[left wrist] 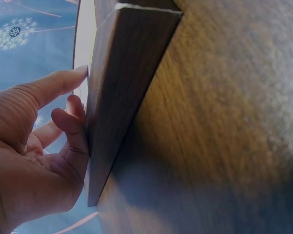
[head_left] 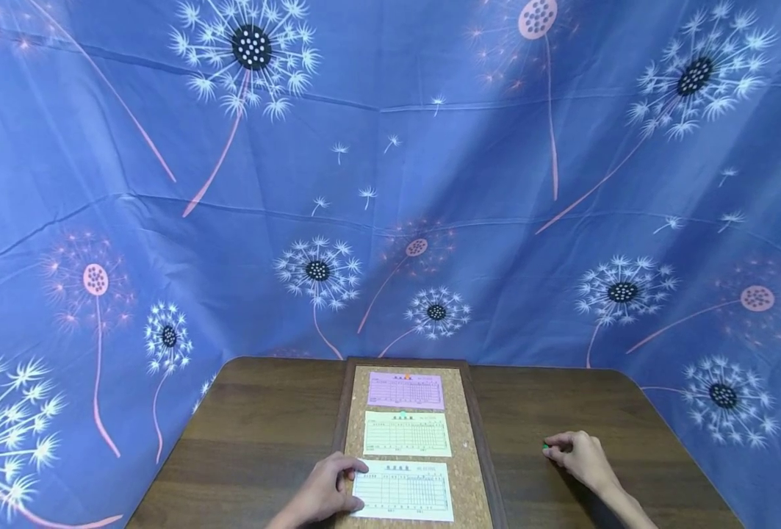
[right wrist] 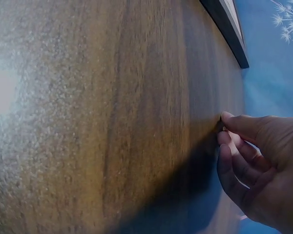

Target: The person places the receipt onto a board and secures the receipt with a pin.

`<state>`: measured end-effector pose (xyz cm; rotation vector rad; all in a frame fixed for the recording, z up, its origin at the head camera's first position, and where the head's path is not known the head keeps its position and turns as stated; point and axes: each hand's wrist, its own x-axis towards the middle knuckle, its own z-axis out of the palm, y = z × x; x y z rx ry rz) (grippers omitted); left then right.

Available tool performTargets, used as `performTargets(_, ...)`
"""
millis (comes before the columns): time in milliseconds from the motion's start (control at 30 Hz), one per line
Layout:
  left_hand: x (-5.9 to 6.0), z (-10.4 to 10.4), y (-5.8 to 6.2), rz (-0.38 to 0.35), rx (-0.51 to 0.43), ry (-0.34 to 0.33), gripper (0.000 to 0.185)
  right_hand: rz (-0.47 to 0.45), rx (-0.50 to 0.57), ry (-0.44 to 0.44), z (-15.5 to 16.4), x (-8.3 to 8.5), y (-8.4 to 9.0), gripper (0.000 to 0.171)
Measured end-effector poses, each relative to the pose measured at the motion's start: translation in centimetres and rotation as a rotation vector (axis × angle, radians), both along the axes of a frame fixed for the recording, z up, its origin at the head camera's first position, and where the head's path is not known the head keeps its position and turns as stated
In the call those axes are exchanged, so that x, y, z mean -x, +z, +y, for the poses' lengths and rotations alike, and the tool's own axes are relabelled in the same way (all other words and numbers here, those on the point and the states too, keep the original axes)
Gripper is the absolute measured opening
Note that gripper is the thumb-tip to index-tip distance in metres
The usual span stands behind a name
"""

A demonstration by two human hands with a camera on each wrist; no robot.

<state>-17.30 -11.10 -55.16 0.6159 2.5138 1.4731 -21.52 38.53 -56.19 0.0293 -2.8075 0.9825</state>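
A framed cork board carries three printed slips: purple at the far end, pale green in the middle and white nearest. My left hand rests at the white slip's left edge, its thumb and a finger touching the paper. Seen from the side in the left wrist view, the left hand lies against the board's raised frame. Over the table to the right, my right hand pinches a small green push pin; its point is hidden.
An orange push pin sits at the purple slip's top edge, and a mint-coloured one at the pale green slip's. The brown wooden table spreads to both sides. Blue dandelion-print cloth hangs behind it.
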Motion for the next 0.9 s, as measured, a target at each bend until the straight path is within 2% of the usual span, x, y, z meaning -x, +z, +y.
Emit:
performTargets(233,0.16,0.09,0.1,0.033,0.009,0.006,0.044,0.099,-0.162,0.075,-0.1,0.29,0.21,0.01)
performTargets(333,0.16,0.11,0.12,0.038,0.016,0.007,0.044,0.113,-0.194,0.104,-0.13,0.2,0.24,0.01)
performTargets(433,0.17,0.07,0.11,0.042,0.021,0.011,0.044,0.097,-0.182,0.118,-0.13,0.11,0.29,0.01)
performTargets(600,0.09,-0.02,0.17,0.03,0.008,0.007,0.044,0.042,-0.166,0.091,-0.25,-0.09,0.51,0.01)
performTargets(900,-0.06,0.01,0.12,0.037,0.0,0.005,0.043,0.021,-0.222,0.065,-0.44,-0.26,0.41,0.008)
